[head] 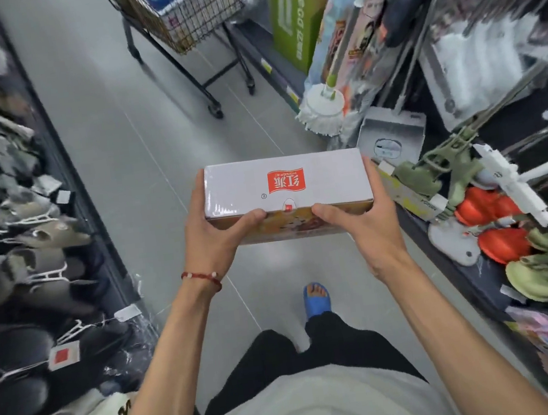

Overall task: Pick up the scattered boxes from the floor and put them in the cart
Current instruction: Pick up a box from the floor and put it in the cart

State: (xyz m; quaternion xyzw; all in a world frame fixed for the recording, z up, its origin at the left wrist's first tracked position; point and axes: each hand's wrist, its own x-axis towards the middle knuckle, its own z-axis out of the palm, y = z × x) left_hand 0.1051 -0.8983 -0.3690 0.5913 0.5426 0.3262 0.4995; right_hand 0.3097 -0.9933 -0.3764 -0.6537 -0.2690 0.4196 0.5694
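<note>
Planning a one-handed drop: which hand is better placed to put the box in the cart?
Left, probably. Both hands grip the box, but the cart stands ahead-left, nearer the left hand; a mop juts out ahead of the right hand.

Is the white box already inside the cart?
No, the left hand and right hand hold the white box in the air, short of the cart.

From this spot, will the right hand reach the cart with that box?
Probably not yet. The right hand and left hand hold the box, and the cart stands well up the aisle across bare floor. Nothing blocks the way; some steps forward should do.
</note>
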